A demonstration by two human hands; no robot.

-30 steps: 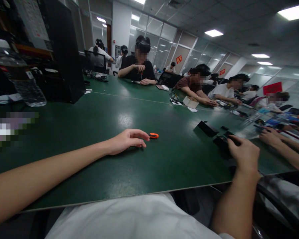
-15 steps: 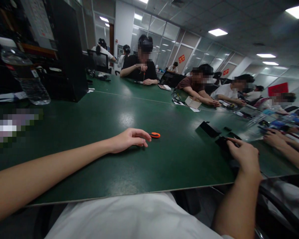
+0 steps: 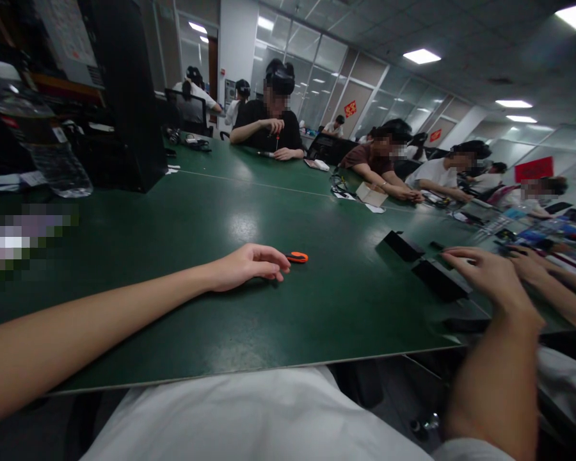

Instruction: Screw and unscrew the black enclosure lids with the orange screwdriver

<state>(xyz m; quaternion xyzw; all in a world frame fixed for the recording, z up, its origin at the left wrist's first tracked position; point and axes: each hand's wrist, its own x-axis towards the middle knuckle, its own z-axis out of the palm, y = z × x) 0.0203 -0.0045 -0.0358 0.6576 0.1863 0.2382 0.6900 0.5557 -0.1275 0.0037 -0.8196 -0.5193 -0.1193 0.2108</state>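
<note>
My left hand rests on the green table, fingers loosely curled, with nothing in it. Its fingertips lie just short of a small orange and black tool. My right hand hovers at the table's right edge with fingers spread, above and just right of a flat black box. A second black box lies a little farther back.
A tall black case and a plastic water bottle stand at the far left. Several people sit along the far and right sides. Another person's hands work beside my right hand among phones and cards.
My right hand has lifted off the black box and moved right, its fingers spreading. My left hand has stayed put by the orange tool.
</note>
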